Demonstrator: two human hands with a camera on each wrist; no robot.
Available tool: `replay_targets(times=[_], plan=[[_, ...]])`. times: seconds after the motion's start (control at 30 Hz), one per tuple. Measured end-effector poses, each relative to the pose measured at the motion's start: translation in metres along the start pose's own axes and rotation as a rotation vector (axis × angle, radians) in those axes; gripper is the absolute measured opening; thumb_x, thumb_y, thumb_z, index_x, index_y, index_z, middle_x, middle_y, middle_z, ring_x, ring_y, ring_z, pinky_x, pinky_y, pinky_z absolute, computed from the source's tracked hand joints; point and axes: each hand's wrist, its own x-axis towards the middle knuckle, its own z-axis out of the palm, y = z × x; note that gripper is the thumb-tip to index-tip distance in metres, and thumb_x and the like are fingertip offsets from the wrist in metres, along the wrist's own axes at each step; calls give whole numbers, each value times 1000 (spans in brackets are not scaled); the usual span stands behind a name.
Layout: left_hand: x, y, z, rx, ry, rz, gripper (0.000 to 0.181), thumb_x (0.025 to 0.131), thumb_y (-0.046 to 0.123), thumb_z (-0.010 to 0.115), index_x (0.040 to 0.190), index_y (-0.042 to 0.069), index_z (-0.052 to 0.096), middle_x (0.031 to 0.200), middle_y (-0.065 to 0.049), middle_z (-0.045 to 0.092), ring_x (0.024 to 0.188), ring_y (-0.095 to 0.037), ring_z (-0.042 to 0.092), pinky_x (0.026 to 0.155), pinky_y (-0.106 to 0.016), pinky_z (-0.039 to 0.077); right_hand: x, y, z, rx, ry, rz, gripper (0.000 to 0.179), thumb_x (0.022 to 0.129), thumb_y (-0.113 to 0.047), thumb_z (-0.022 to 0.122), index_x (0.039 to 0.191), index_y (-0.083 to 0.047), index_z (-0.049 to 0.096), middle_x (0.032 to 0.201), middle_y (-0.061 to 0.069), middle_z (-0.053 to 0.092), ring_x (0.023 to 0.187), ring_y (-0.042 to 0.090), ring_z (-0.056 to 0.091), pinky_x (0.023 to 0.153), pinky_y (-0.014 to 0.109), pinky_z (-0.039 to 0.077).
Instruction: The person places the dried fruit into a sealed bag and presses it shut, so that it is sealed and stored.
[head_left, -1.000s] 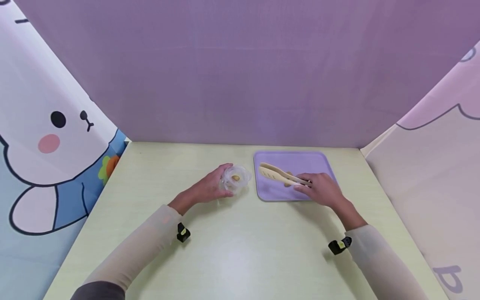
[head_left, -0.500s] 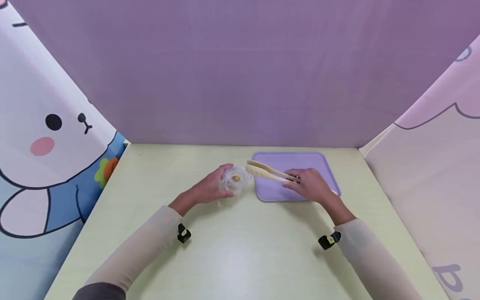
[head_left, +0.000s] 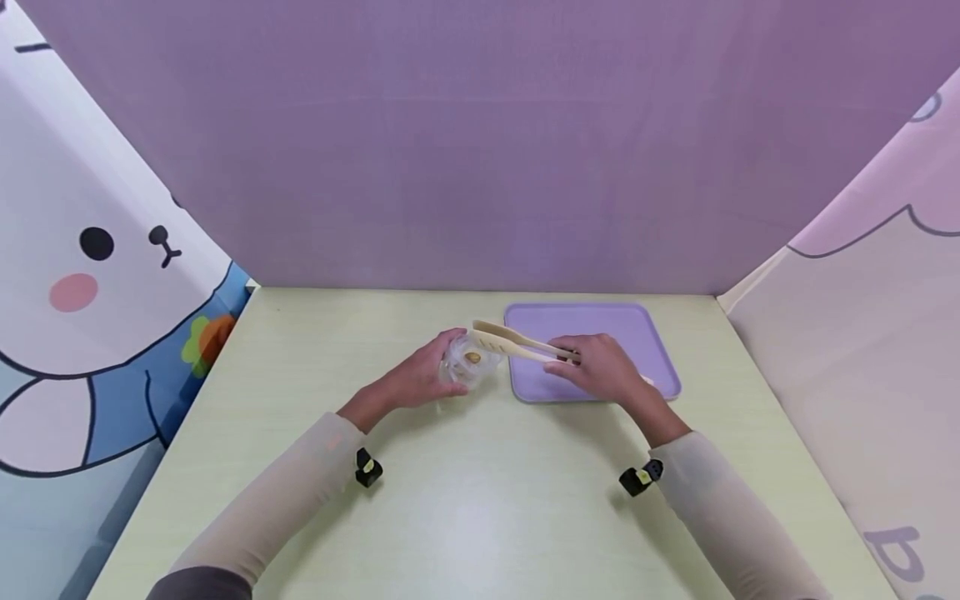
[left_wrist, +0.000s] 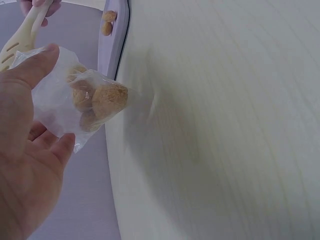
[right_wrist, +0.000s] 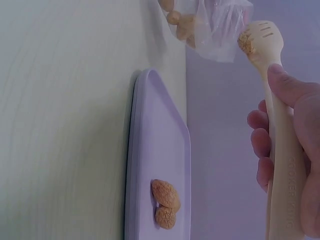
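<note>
Cream tongs (head_left: 517, 343) sit pinched in the right hand (head_left: 600, 367), tips toward nine o'clock; only the right wrist view shows the brown piece (right_wrist: 246, 44) there. The left hand (head_left: 420, 373) pinches a clear bag (head_left: 467, 369), nine o'clock of the purple tray (head_left: 630, 329).

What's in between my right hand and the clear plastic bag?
In the right wrist view, the tongs' slotted head lies between your right hand and the plastic bag, with a brown lump at its edge.

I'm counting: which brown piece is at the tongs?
The brown piece showing beside the tongs' slotted head; others lie on the purple tray or in the clear bag.
</note>
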Motion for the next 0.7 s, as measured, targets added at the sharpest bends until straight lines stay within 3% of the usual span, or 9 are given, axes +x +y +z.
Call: replay_targets(times=[0.33, 0.7], plan=[[-2, 4, 0, -13, -5, -4, 95, 81, 18, 86, 157, 8, 29, 132, -10, 57, 114, -23, 56, 102, -46, 49, -1, 0, 2, 25, 2, 9, 35, 91, -38, 76, 118, -16, 76, 81, -5, 72, 64, 7, 53, 61, 29, 44], [-3, 4, 0, -33, -10, -4, 96, 83, 19, 85, 158, 7, 26, 136, -11, 56, 119, -23, 57, 106, -47, 47, -12, 17, -1, 5, -7, 58, 36, 91, -39, 75, 118, -15, 75, 84, -3, 73, 66, 8, 56, 64, 32, 47]])
